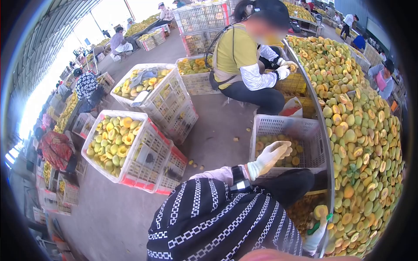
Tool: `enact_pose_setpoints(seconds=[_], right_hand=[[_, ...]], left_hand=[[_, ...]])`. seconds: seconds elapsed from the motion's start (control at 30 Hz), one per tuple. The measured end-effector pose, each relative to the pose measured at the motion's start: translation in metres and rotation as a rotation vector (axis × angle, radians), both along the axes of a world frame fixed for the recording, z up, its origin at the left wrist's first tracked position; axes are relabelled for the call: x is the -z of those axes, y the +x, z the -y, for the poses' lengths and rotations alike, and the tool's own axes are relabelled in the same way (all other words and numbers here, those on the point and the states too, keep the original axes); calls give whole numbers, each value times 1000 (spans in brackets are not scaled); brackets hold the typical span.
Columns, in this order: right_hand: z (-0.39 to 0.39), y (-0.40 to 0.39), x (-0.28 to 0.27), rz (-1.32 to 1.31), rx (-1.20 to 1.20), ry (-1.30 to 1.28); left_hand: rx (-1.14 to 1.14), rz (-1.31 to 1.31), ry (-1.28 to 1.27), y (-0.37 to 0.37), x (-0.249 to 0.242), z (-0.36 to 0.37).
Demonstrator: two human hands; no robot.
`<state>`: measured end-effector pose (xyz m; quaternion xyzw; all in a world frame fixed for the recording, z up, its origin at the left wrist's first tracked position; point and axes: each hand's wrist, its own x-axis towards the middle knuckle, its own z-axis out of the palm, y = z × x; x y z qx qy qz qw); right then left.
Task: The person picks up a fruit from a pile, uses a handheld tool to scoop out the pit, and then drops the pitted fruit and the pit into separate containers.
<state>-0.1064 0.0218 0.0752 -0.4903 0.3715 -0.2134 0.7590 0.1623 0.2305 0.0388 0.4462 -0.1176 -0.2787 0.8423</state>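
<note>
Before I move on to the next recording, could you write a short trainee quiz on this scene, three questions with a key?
1. Multiple choice: which of the camera wearer's own hands has a piece of fruit in its grip? A) left only, B) right only, C) both.
2. True or false: the left hand is gloved, with its fingers extended.
3. Fill in the blank: the large heap beyond the metal edge is made of ____.

Key
1. B; the right hand holds it, and something green shows there too.
2. True.
3. Fruit, with many pieces cut open.
</note>
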Motion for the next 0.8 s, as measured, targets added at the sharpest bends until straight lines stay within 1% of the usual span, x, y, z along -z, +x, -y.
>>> enact_pose_setpoints(seconds=[0.03, 0.07, 0.1, 0.17, 0.23, 0.27, 0.33, 0.37, 0.43, 0.47, 0.5, 0.53, 0.57, 0.63, 0.67, 0.7, 0.73, 0.77, 0.8], right_hand=[[-5, 1, -4, -22, 60, -11], [-2, -1, 0, -20, 58, -14], [2, -7, 7, 11, 17, -56], [1, -8, 3, 44, -24, -100], [-1, -8, -6, -16, -71, 3], [1, -10, -2, -17, -72, 0], [4, -15, 6, 24, -113, -139], [1, -13, 6, 25, -119, -142], [-7, -8, 6, 73, 22, 131], [-2, -9, 10, 78, 18, 129], [8, -14, 16, 59, -25, 233], [10, -16, 13, 37, -66, 337], [7, -19, 12, 39, -58, 334], [-16, -13, -12, 48, 73, 152], [-17, -7, -13, 63, 137, 62], [-19, 1, -8, 74, 238, -23], [-5, 1, -1, 49, 89, 15], [-2, -2, -14, 21, -26, 59], [-9, -1, -20, 49, 28, 94]], left_hand=[[-3, 2, -5, 0, 0, -1], [-1, 2, -6, 0, -1, -1], [1, 2, -5, 1, -1, -2], [-4, 9, -4, 1, -1, -3], [-8, 15, -1, 2, -3, -4], [-8, 12, 1, 2, -4, -3], [-12, 5, 0, -1, -4, -1], [7, 15, 0, -1, -3, 2], [43, 56, -33, -3, -4, 11], [73, 70, -26, -4, -5, 17], [107, 85, -19, -5, -6, 25], [128, 98, 38, -9, -17, 31], [187, 74, -48, -10, -17, 42], [303, 27, -98, -16, -17, 64], [360, 78, 73, -20, -27, 69], [431, 72, 80, -15, -29, 75], [508, 26, 50, -13, -29, 87], [618, -33, 24, -19, -28, 107], [737, -126, -66, -19, -23, 123]])
